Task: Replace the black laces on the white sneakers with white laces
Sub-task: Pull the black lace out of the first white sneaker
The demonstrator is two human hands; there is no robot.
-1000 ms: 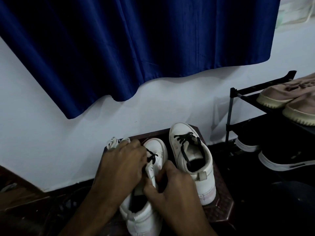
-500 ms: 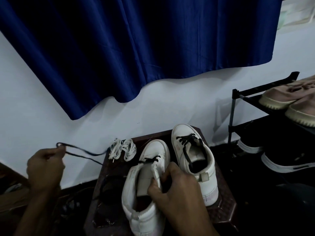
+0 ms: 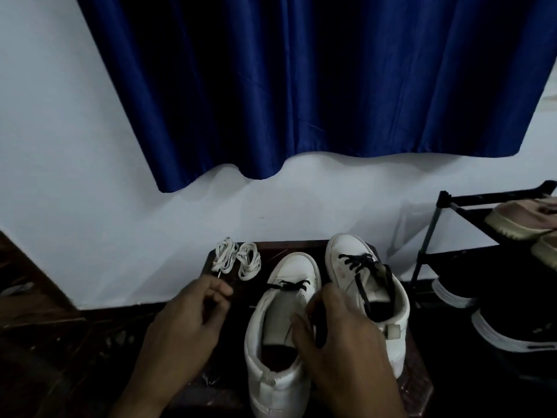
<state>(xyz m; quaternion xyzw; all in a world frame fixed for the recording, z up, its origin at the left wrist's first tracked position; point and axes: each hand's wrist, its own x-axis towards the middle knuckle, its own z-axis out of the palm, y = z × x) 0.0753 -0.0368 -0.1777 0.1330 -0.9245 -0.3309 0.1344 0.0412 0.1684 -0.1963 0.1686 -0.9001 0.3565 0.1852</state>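
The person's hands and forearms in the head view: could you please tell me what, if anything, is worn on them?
Nothing is worn. The left hand and right hand are bare, with no gloves, and I see no rings or watch in this dim light. Both forearms are bare down to the lower edge of the picture, with no sleeve in view.

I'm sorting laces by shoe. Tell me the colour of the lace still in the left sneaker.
Black: the lace crosses the left sneaker near its toe, clearest in the head view.
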